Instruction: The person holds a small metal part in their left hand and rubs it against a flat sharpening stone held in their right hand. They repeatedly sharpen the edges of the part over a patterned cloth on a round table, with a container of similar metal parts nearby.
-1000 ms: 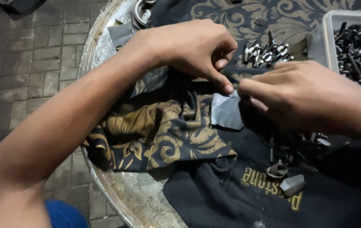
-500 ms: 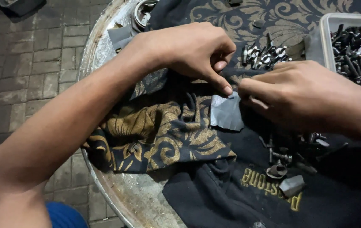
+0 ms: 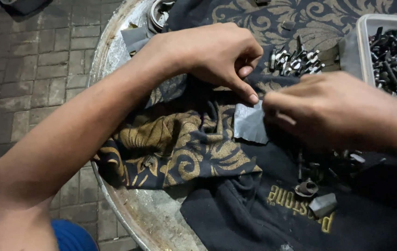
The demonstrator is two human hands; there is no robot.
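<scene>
A floor of grey paving bricks (image 3: 31, 69) fills the left of the frame, dim and unevenly lit. A round, worn metal tabletop (image 3: 147, 218) curves from upper centre to the lower middle, its rim scuffed and stained. Dark cloth with gold scrollwork (image 3: 170, 148) and a plain black cloth (image 3: 235, 218) drape over it at centre and right.
</scene>
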